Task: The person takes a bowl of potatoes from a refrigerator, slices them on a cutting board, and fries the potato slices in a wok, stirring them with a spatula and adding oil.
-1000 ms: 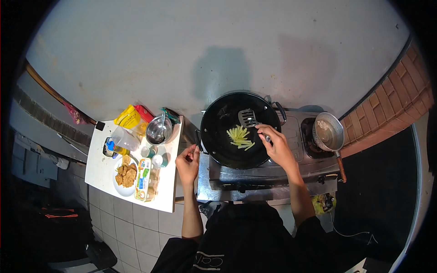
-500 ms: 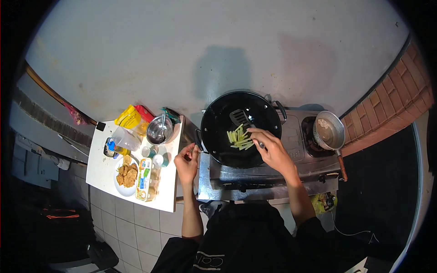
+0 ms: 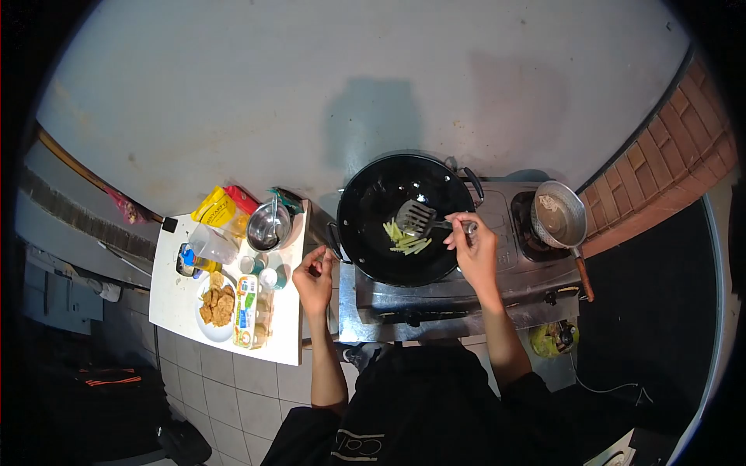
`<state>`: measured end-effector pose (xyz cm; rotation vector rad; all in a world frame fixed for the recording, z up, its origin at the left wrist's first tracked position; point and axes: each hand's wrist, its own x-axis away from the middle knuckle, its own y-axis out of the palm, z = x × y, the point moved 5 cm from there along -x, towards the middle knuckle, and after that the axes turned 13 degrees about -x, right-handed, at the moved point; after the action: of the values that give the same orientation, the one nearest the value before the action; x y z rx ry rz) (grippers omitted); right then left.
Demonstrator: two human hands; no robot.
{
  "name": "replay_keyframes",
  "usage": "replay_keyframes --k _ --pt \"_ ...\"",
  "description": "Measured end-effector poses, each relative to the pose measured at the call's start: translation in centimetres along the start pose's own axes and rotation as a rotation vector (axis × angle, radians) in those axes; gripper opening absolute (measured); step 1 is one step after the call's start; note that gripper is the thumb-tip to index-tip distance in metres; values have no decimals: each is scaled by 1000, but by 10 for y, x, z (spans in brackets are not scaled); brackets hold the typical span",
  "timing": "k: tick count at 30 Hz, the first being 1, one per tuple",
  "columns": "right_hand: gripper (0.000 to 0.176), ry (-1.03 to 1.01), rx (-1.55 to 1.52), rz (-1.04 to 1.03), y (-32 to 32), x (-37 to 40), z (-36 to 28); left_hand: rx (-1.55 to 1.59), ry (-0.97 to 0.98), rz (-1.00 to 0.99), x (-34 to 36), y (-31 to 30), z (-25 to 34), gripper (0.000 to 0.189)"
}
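Stirring continues: your right hand [image 3: 474, 248], clamped on spatula [image 3: 416, 216] handle, has drawn back to wok [image 3: 373, 198] rim, dragging blade onto strips [image 3: 404, 241] mid-wok, so strips get turned. Your left hand [image 3: 313, 278] just beside wok's side handle [image 3: 332, 233], fingers curled; whether anything pinched, cannot tell. Hidden under wok: burner flame.

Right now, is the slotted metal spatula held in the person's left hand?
No: the right hand holds the slotted metal spatula in the black round wok; the left hand hovers outside its rim.
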<state>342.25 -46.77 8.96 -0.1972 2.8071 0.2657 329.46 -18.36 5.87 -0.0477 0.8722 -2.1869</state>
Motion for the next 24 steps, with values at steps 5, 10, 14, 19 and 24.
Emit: replay_keyframes --k 5,10,14,19,24 --pt "9 60 -77 -39 21 5 25 -13 5 -4 -2 5 1 22" --pt "10 94 1 -18 4 -2 25 17 9 5 -2 -2 2 25" --pt "13 71 -73 27 -20 -7 15 50 -31 4 -6 -3 -5 27" --pt "11 131 -20 41 -32 5 -3 14 -15 -14 -7 -1 -2 29" --pt "8 126 47 -221 -16 12 -7 20 -23 -46 -6 2 -3 28"
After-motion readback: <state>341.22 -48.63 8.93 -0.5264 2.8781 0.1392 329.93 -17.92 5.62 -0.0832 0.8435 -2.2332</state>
